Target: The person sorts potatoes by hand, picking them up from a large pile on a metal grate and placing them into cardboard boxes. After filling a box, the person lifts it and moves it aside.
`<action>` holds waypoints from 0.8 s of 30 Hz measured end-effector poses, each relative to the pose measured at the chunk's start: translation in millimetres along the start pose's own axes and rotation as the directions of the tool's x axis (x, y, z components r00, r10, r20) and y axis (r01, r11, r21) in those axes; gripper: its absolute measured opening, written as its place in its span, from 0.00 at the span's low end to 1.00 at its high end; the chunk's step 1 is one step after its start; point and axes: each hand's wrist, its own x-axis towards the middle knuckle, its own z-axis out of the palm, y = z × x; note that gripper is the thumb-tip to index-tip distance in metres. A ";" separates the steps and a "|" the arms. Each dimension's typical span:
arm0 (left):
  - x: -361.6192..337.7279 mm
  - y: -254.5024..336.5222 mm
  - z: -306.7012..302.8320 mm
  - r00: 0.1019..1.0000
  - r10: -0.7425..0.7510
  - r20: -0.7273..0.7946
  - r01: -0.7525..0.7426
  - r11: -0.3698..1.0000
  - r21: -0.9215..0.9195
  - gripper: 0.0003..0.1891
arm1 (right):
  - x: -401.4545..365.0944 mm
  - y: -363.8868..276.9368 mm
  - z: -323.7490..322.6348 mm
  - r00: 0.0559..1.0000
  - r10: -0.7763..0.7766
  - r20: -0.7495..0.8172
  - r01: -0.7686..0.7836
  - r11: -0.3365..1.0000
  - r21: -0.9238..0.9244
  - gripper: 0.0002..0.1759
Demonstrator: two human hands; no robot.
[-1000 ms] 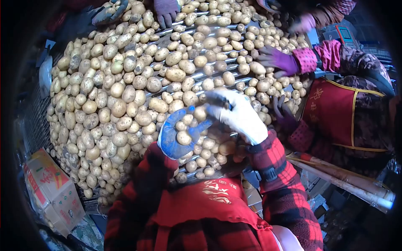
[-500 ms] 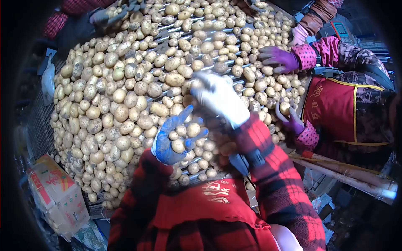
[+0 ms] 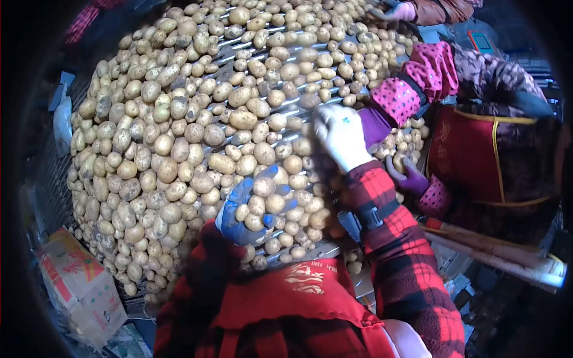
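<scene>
My left hand (image 3: 234,218), in a blue glove, is cupped palm up around several small potatoes (image 3: 256,206) just above the potato layer. Its fingers curl up along their far side. To the upper right, my right hand (image 3: 341,135), in a white glove, is back side up with its fingers curled down at the potatoes. Its fingertips are hidden, so whatever they hold does not show. Loose potatoes (image 3: 243,119) of mixed sizes, some with dark soil patches, cover the metal-rod bed (image 3: 290,109) around both hands.
A co-worker's purple-gloved hand (image 3: 375,126) is partly behind my right hand; their other hand (image 3: 410,179) is lower right. Another person's hand (image 3: 399,11) reaches in at the top. A cardboard box (image 3: 83,289) stands lower left. A pale pole (image 3: 495,253) lies at right.
My right hand has moved right and slightly down. A larger potato now sits among those in my left hand. The co-worker's upper purple hand has come left and down; the gloved hand at top left is gone.
</scene>
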 end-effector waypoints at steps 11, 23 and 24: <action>-23.3 14.8 8.7 0.970 0.115 -0.215 -0.071 0.977 0.201 0.30 | 121.5 102.6 10.0 0.911 0.394 0.120 -0.308 0.845 -0.438 0.22; -8.7 -18.6 -134.5 0.958 0.155 0.243 -0.114 0.978 -0.175 0.21 | 27.9 -18.4 -4.5 0.890 0.331 0.314 -0.366 0.929 0.056 0.18; -4.8 -19.4 -143.3 0.936 0.160 0.315 -0.109 0.979 -0.173 0.21 | 13.3 -17.8 5.1 0.882 0.295 0.368 -0.335 0.941 0.049 0.18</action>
